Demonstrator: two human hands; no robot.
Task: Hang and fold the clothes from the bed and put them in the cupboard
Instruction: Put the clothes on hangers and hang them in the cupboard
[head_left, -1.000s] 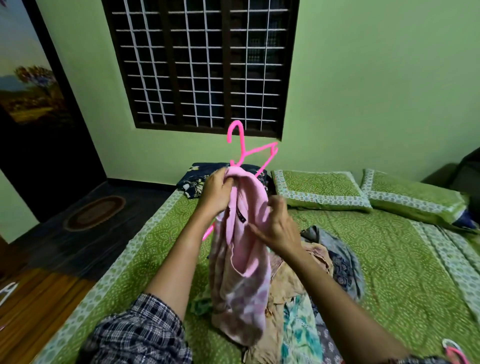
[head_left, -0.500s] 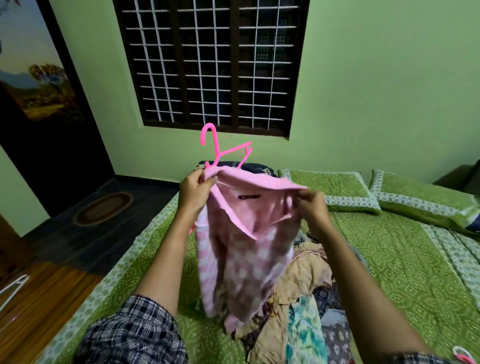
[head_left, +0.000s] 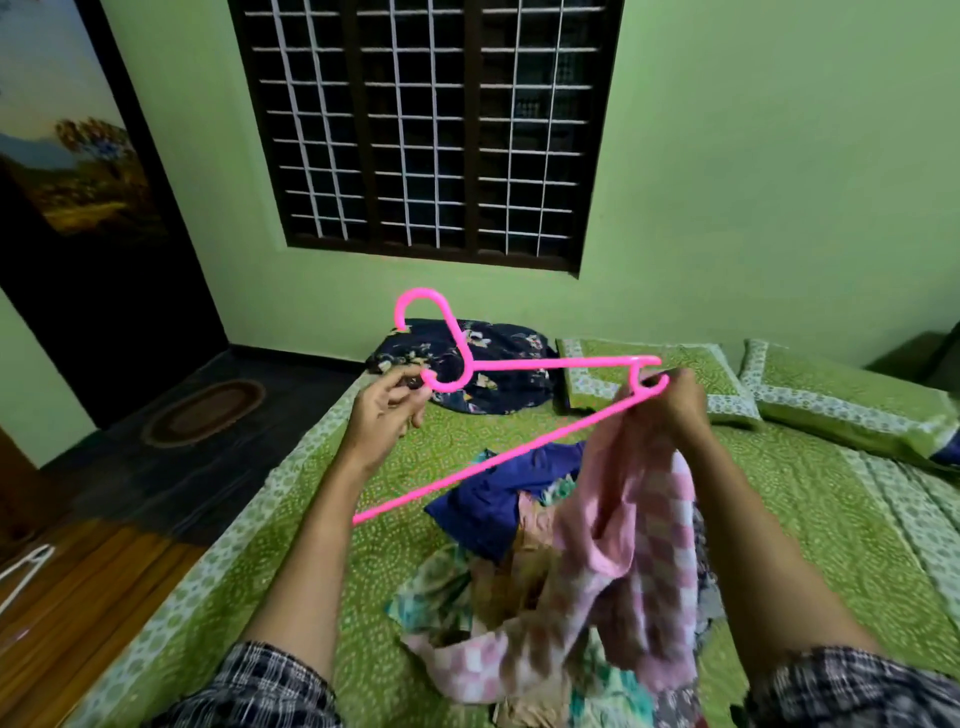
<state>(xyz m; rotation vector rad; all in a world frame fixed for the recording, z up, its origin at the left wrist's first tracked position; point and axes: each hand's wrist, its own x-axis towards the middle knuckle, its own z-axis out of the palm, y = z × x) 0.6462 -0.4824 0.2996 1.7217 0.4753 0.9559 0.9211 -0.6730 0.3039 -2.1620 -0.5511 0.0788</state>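
A pink plastic hanger (head_left: 519, 364) hangs in the air over the bed. My left hand (head_left: 387, 410) pinches it at the base of its hook. My right hand (head_left: 672, 402) grips the hanger's right end together with the top of a pink checked garment (head_left: 623, 545), which droops down onto a pile of clothes (head_left: 498, 587). A dark blue garment (head_left: 498, 493) lies in that pile on the green bedspread (head_left: 779, 519).
A dark floral pillow (head_left: 493, 364) and two green pillows (head_left: 675, 374) lie at the head of the bed under a barred window (head_left: 426, 130). A white hanger (head_left: 23, 574) lies on the wooden floor at left. A dark doorway with an oval mat (head_left: 202, 413) is beside the bed.
The garment was stretched open between both hands; now my left hand has let go of it and holds only the hanger, which has swung out flat. The garment hangs bunched from my right hand.
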